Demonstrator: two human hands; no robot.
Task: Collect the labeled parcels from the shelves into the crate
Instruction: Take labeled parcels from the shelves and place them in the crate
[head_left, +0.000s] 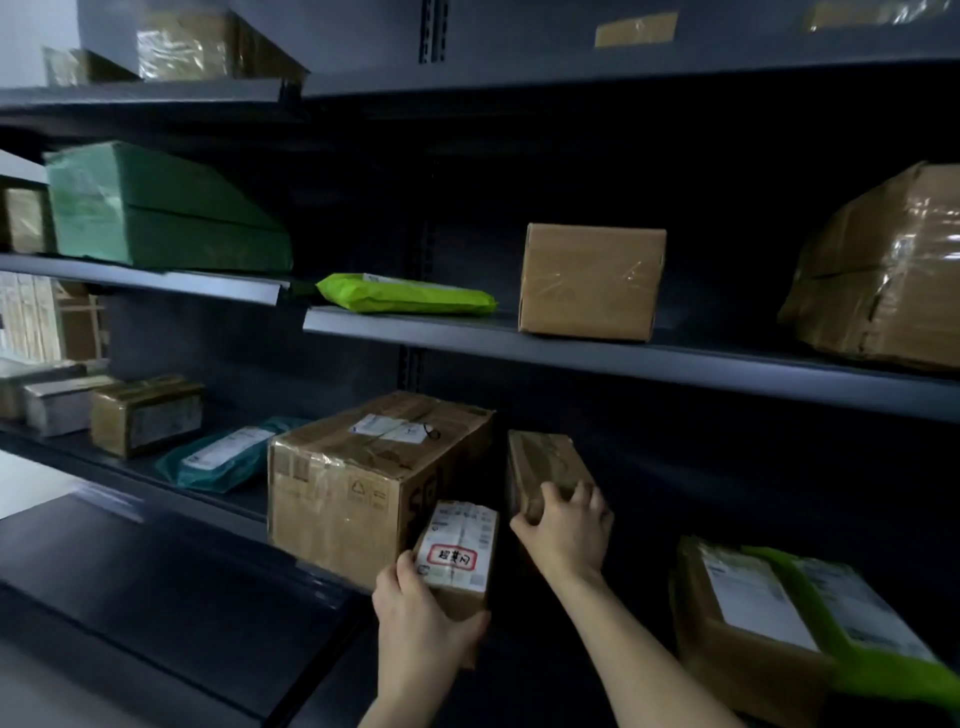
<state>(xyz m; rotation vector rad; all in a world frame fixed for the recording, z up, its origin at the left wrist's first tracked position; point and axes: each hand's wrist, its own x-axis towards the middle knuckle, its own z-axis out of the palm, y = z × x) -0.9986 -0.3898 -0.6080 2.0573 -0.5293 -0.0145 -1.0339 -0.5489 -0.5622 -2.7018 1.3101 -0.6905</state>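
The dark grey shelving (623, 358) looks like matt painted metal. The big brown rectangular box (353, 488) is cardboard crossed by shiny clear tape, as are the bulging brown parcel (883, 275) and the narrow brown parcel (543, 460). The flat lime-green mailer (405, 295) and flat teal mailer (223, 457) are smooth, glossy plastic. The small brown cardboard parcel (464, 600) bears a white paper label (457, 545).

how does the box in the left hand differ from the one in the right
The left-hand box shows a white label with a red-framed mark; the right-hand box shows only taped brown cardboard. The left hand holds its box nearer the camera; the right hand grips its box's near end, farther back. Both are small cardboard parcels.
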